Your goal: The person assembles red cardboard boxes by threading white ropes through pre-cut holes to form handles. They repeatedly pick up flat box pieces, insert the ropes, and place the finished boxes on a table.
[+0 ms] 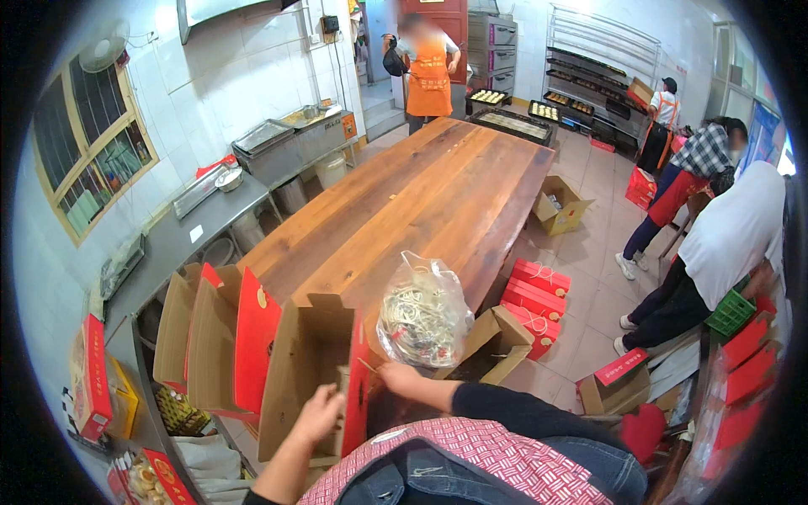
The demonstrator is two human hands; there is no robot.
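An open red cardboard gift box [358,391] with a brown inside stands upright at the table's near edge. My left hand [322,412] reaches over its near side, fingers closed against the inner face of the red wall; what they pinch is hidden. On the outer side of that same wall is my right hand [399,379], its fingers closed on a thin tan cord whose end sticks out toward the box. Just beyond my right hand sits a clear plastic bag [425,316] full of tangled pale cords.
More open red boxes [257,341] stand at the left. The long wooden table [396,198] stretches away. Red boxes with cord handles [536,295] and an open carton [560,206] are on the floor at right. One person in an orange apron [430,76] stands beyond; others are at right.
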